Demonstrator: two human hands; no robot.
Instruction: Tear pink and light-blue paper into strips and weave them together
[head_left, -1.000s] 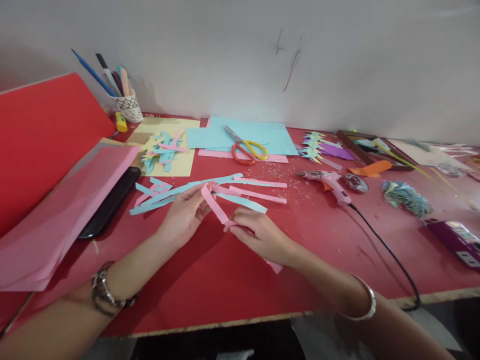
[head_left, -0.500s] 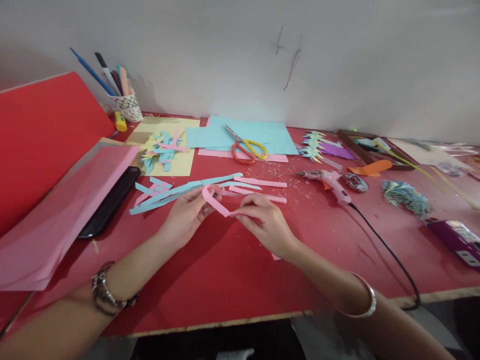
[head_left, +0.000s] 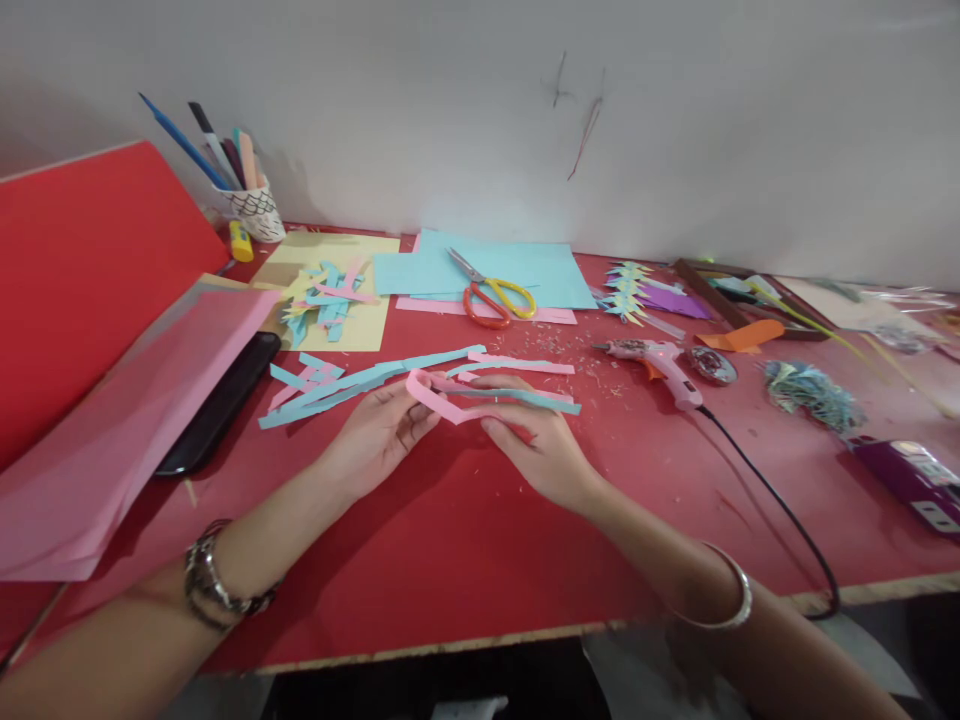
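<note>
My left hand (head_left: 388,430) is closed on the looped end of a pink paper strip (head_left: 439,402), held just above the red table. My right hand (head_left: 536,440) pinches the other end of this strip, fingers pressed together. A blue paper strip (head_left: 536,400) stretches out past my right fingers; whether they grip it too is partly hidden. Behind my hands lie long blue strips (head_left: 337,395) and pink strips (head_left: 525,364). Left of them sits a small woven piece of pink and blue strips (head_left: 304,380).
Scissors (head_left: 487,295) rest on blue sheets (head_left: 442,265) at the back. A pink glue gun (head_left: 652,358) with a cord lies right. At left are a black phone (head_left: 225,410), pink sheets (head_left: 135,430) and a pen cup (head_left: 255,212). Folded pieces (head_left: 330,300) lie on yellow paper.
A blue strip now shows beside the pink one at my right hand. The right fingers have shifted and flattened slightly; the pink loop has tilted a little. My left hand has barely moved.
</note>
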